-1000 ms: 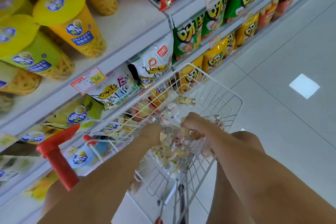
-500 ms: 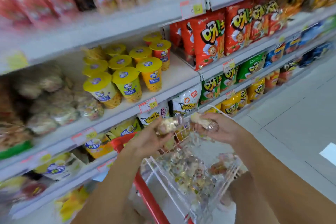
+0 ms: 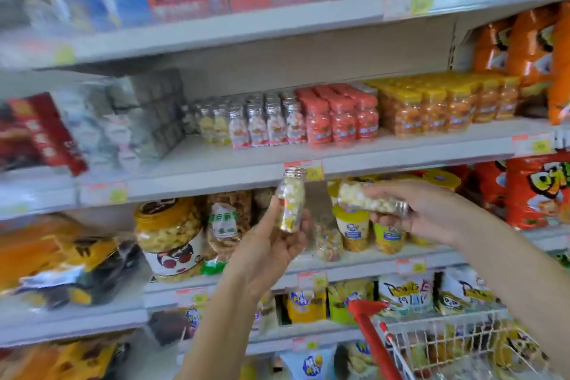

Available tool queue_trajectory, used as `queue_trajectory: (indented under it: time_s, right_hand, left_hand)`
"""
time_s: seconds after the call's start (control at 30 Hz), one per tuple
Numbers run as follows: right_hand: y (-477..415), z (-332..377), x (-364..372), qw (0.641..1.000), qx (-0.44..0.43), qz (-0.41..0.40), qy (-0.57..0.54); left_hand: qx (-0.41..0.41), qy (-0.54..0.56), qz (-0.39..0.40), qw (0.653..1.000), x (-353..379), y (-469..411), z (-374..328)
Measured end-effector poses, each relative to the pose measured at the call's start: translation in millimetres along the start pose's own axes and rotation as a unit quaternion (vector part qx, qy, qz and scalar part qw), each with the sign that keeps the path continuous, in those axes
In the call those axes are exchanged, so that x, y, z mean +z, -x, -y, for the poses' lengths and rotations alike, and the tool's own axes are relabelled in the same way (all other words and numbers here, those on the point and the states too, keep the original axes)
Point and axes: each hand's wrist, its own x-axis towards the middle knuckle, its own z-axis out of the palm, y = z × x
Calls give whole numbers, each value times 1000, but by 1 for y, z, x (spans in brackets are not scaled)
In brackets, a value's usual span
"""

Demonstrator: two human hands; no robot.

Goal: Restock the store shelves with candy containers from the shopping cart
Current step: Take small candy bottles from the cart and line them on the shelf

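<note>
**Two bottles in hand, shelf not yet reached**

You are at the carry-and-place step: both candy containers are out of the shopping cart (image 3: 447,345), which sits low at your right, and neither is on the shelf yet.

Your left hand (image 3: 268,250) is closed around the lower half of the upright bottle (image 3: 290,199). The thumb lies on its left side and the fingers wrap behind it, with the cap pointing up, just below the middle shelf (image 3: 197,154) edge. Your right hand (image 3: 416,213) grips the second bottle (image 3: 365,200) lying sideways, fingers curled over the top and its cap end tucked into your palm. The two bottles are near each other but apart.

The matching stock looks to be the row of clear bottles (image 3: 256,123) on that middle shelf, left of the red-capped jars. The bare shelf in front of and to the left of that row seems the likely spot. The next move calls for lifting over the shelf lip, setting the left bottle down on its base, then turning the right one upright before it goes in.
</note>
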Motion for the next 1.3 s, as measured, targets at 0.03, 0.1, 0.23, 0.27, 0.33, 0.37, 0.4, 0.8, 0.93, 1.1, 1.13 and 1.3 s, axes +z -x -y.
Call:
queue_trajectory:
  time_s: [0.03, 0.1, 0.23, 0.27, 0.33, 0.37, 0.4, 0.8, 0.93, 1.1, 1.13, 1.3]
  right_hand:
    - [-6, 9, 16, 999, -29, 21, 27]
    - [-21, 25, 47, 990, -99, 39, 92]
    - [-70, 61, 104, 953, -214, 17, 214]
    - [-87, 68, 116, 951, -214, 18, 225]
    - [-121, 80, 137, 943, -204, 32, 260]
    - [-136, 85, 147, 934, -208, 36, 290]
    - [-149, 89, 156, 923, -217, 40, 314]
    - [-205, 107, 229, 701, -323, -25, 635]
    - [-220, 106, 226, 607, -327, -73, 721]
    - [-228, 100, 216, 567, -331, -81, 750]
    - [-229, 99, 215, 564, -341, -79, 748]
    - [-232, 98, 212, 605, -351, -43, 713]
  left_hand:
    - [27, -17, -10, 999, -8, 3, -17]
    - [80, -36, -30, 996, -22, 4, -49]
    - [167, -128, -68, 975, -41, -11, -110]
    - [185, -167, -79, 965, -45, -18, -123]
    - [218, -274, -105, 931, -54, -36, -149]
    - [231, -331, -117, 908, -58, -44, -161]
    - [238, -378, -131, 885, -62, -53, -173]
    - [178, -599, -253, 739, -84, -121, -230]
    - [165, -631, -206, 729, -85, -130, -228]
    - [181, -629, -172, 736, -88, -135, -226]
    - [186, -622, -173, 741, -90, -136, -227]
    - [192, -627, -188, 731, -95, -143, -228]
